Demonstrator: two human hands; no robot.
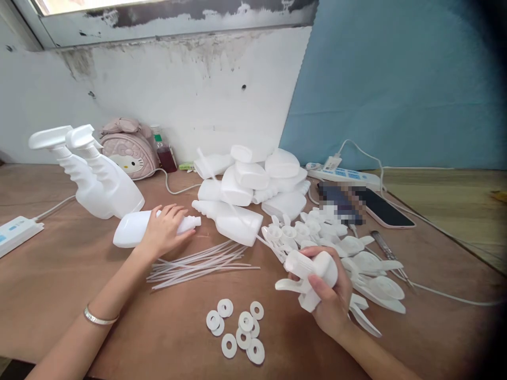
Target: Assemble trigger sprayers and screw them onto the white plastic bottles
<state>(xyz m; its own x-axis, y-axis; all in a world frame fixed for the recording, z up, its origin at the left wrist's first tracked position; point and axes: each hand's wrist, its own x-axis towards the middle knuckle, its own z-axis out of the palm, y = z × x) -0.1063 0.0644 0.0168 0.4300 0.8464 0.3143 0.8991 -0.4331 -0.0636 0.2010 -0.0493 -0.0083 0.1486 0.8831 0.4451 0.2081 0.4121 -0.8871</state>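
My left hand (167,228) is wrapped over a white plastic bottle (132,229) that lies on its side, its neck pointing right. In my right hand (335,295) is a white trigger spray head (317,272), tilted, with its trigger lever toward the left. A thin translucent tube (227,198) runs from the spray head up and left, crossing in front of the piled bottles. Loose thin tubes (202,265) lie between my hands. Several white ring washers (245,321) are scattered nearer to me. More spray heads (372,269) lie heaped just behind and right of my right hand.
Two bottles with spray heads (105,179) stand at the left. White bottles (253,179) are piled at the back. Also around are a pink bag (129,148), a dark red bottle (166,155), power strips (344,177), phones (384,206), tweezers (388,250) and white cables (455,297).
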